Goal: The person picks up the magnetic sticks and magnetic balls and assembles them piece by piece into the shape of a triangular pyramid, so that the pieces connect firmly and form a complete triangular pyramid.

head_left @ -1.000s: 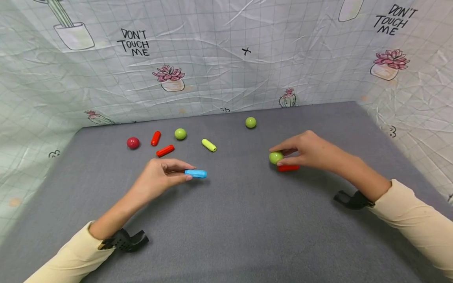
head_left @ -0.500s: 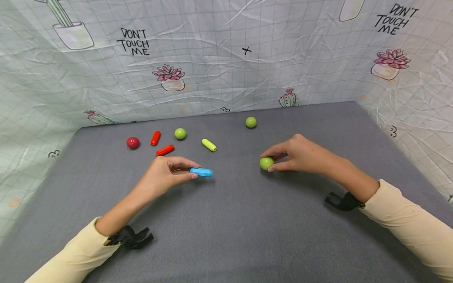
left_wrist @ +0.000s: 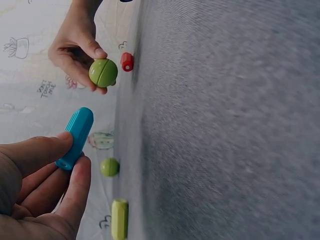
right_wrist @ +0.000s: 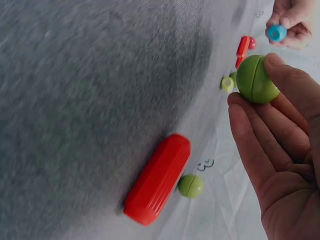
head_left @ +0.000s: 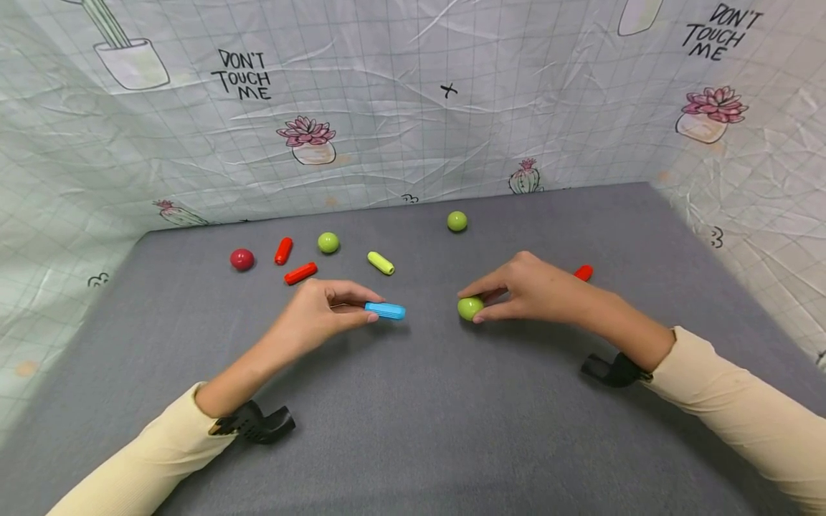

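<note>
In the head view my left hand [head_left: 311, 315] pinches a short blue ribbed plastic stick [head_left: 387, 311] by one end, between thumb and fingers. A small hole shows at the held end of the blue stick [left_wrist: 76, 137] in the left wrist view. Facing it from the right, my right hand [head_left: 532, 292] holds a glossy green ball [head_left: 470, 309] in its fingertips. The right wrist view shows a groove round the green ball [right_wrist: 256, 79]. Both things are held just above the table, with a gap between stick and ball.
Behind my right hand lies a red stick [head_left: 584, 273], partly covered. Farther back are a green ball [head_left: 457, 221], a yellow-green stick [head_left: 381, 263] and another green ball [head_left: 328, 243]. At left lie two red sticks [head_left: 300, 273] and a dark red ball [head_left: 241, 259]. A printed cloth [head_left: 387, 107] hangs behind the grey table [head_left: 413, 430].
My left hand has moved right with the blue stick. My right hand has come left and slightly nearer with the green ball, uncovering part of the red stick behind it.
</note>
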`<action>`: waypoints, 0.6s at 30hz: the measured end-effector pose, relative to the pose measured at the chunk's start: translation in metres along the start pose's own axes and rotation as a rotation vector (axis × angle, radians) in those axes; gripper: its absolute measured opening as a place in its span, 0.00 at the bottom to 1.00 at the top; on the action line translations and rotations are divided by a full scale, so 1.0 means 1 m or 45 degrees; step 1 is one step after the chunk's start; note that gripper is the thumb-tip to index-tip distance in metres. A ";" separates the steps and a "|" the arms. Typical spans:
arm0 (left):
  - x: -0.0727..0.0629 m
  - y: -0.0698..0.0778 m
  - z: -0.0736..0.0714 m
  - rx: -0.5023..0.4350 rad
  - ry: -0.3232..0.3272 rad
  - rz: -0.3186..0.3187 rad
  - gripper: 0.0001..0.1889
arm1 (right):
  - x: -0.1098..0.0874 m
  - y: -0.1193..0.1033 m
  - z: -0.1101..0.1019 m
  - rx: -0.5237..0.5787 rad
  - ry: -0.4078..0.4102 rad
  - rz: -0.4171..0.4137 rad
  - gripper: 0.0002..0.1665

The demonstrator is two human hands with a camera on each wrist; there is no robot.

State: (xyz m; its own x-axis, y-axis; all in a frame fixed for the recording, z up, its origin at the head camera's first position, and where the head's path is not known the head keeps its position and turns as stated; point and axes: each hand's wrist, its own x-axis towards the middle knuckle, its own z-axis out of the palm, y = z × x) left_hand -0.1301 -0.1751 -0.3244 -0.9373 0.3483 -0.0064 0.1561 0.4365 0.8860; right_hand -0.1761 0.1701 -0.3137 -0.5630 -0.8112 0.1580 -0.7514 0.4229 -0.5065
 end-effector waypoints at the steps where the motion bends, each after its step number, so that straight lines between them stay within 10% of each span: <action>1: 0.001 0.001 0.001 -0.002 -0.002 0.007 0.10 | 0.001 -0.001 0.000 -0.004 -0.002 -0.007 0.22; 18: 0.013 0.014 0.016 -0.052 -0.086 0.047 0.11 | 0.009 -0.008 0.007 0.016 -0.021 -0.044 0.24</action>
State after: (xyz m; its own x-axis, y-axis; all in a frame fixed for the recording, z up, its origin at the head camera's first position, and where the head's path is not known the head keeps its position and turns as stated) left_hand -0.1351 -0.1510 -0.3198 -0.9079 0.4192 -0.0034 0.1759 0.3883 0.9046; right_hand -0.1731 0.1567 -0.3140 -0.5313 -0.8316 0.1619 -0.7657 0.3895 -0.5118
